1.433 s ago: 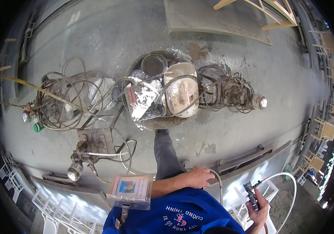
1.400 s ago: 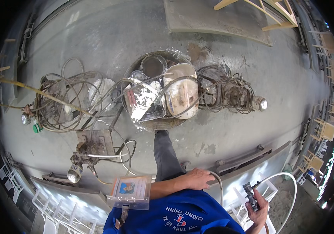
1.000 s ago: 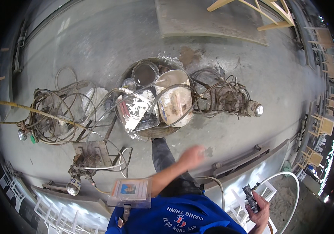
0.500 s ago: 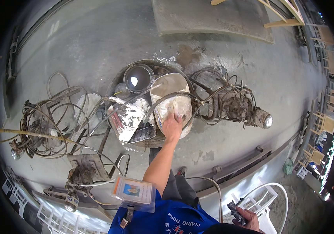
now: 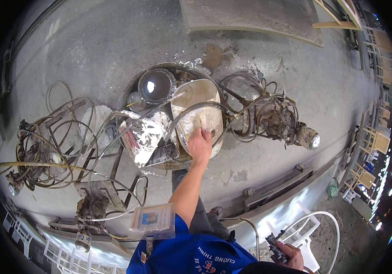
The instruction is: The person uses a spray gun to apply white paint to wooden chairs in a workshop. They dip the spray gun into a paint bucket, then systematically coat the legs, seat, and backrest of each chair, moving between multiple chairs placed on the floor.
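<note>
Beige tub (image 5: 211,120), one, at left hand (image 5: 200,145); one spray gun (image 5: 276,248), right hand (image 5: 292,255).

The left hand's fingers (image 5: 206,134) hide part of the cream container (image 5: 212,118) beneath them; whether they grip anything cannot be told. Well below and right of those fingers, the right hand (image 5: 293,256) covers part of the spray gun (image 5: 276,249). Far above and right, the picture's edge cuts a wooden frame (image 5: 337,25). Below left, the badge's (image 5: 161,219) print is too blurred to read.
</note>
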`<state>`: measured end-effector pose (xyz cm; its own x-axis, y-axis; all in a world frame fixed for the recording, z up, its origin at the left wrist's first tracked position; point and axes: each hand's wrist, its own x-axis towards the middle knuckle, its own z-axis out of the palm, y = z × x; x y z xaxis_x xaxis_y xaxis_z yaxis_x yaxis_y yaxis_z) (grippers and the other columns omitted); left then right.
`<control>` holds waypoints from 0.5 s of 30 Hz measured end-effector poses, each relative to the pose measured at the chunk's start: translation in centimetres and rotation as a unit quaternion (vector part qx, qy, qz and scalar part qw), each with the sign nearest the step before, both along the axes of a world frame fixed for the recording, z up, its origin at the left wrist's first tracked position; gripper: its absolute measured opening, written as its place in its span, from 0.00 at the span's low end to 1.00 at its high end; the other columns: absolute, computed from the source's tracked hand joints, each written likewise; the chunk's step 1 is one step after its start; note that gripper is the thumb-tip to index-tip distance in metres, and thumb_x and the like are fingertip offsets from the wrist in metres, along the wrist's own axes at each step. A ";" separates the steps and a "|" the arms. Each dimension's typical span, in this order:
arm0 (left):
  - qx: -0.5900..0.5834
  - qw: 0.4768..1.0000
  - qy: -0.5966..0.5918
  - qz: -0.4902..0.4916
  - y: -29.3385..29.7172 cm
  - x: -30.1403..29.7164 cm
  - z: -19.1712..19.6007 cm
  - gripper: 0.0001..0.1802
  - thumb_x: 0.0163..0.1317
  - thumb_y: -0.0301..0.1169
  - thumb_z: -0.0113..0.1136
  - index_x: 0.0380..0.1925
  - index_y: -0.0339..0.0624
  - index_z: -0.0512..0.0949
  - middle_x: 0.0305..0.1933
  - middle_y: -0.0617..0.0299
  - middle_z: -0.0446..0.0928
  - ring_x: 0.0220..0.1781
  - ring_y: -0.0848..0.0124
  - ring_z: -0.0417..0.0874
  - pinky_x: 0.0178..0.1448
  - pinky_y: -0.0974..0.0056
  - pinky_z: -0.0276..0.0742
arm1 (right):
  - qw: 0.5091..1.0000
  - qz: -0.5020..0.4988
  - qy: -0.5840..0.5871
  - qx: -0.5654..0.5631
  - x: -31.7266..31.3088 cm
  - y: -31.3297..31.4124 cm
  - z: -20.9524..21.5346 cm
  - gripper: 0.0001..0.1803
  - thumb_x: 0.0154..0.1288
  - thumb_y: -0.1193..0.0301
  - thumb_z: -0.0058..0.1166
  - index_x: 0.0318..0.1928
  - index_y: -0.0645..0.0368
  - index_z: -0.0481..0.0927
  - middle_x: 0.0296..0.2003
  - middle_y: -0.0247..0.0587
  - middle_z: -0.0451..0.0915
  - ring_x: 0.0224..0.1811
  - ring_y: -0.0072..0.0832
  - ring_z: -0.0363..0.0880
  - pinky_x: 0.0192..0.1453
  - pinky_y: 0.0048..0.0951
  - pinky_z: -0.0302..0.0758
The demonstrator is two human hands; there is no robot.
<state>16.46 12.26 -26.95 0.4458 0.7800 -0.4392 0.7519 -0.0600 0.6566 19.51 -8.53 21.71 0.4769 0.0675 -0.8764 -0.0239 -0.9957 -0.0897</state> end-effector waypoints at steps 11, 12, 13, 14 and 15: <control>-0.009 0.999 0.033 0.021 0.9 0.4 1.2 0.12 0.67 0.38 0.61 0.41 0.43 0.83 0.42 0.46 0.86 0.47 0.44 0.86 0.52 0.45 0.79 | 0.997 0.055 -0.038 0.030 -3.3 -5.0 1.8 0.32 0.53 0.76 0.69 0.62 0.56 0.83 0.40 0.48 0.86 0.38 0.40 0.85 0.44 0.36 0.80; -0.002 1.000 0.021 0.022 1.0 -0.2 1.0 0.12 0.66 0.38 0.62 0.41 0.42 0.83 0.42 0.45 0.86 0.47 0.44 0.86 0.53 0.45 0.80 | 0.991 0.072 -0.079 0.077 -4.0 -6.3 1.5 0.34 0.46 0.76 0.74 0.59 0.55 0.84 0.38 0.53 0.87 0.36 0.47 0.87 0.44 0.40 0.82; 0.009 1.000 0.003 0.020 0.9 -1.0 0.7 0.12 0.66 0.37 0.62 0.41 0.41 0.83 0.43 0.45 0.86 0.48 0.43 0.86 0.54 0.45 0.80 | 0.989 0.082 -0.068 0.107 -4.2 -7.9 1.8 0.34 0.47 0.75 0.73 0.60 0.53 0.84 0.37 0.52 0.87 0.37 0.46 0.87 0.44 0.40 0.82; 0.014 0.997 0.080 -0.008 1.2 -1.7 -0.1 0.13 0.67 0.40 0.61 0.43 0.45 0.84 0.42 0.45 0.86 0.48 0.43 0.86 0.53 0.44 0.81 | 0.984 0.079 -0.067 0.145 -4.4 -9.6 1.5 0.35 0.47 0.74 0.72 0.61 0.52 0.84 0.38 0.50 0.87 0.38 0.46 0.87 0.44 0.40 0.82; 0.088 0.992 0.079 -0.048 1.4 -2.9 -0.9 0.15 0.67 0.42 0.60 0.43 0.46 0.85 0.39 0.45 0.86 0.45 0.43 0.87 0.51 0.44 0.83 | 0.978 0.069 -0.082 0.178 -4.8 -11.2 1.0 0.35 0.48 0.73 0.71 0.62 0.51 0.83 0.38 0.49 0.87 0.38 0.46 0.87 0.43 0.40 0.82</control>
<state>13.59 13.66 -27.87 0.4583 0.8077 -0.3710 0.8300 -0.2396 0.5036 14.75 -19.72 22.75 0.5732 0.4284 -0.6985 0.1523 -0.8933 -0.4229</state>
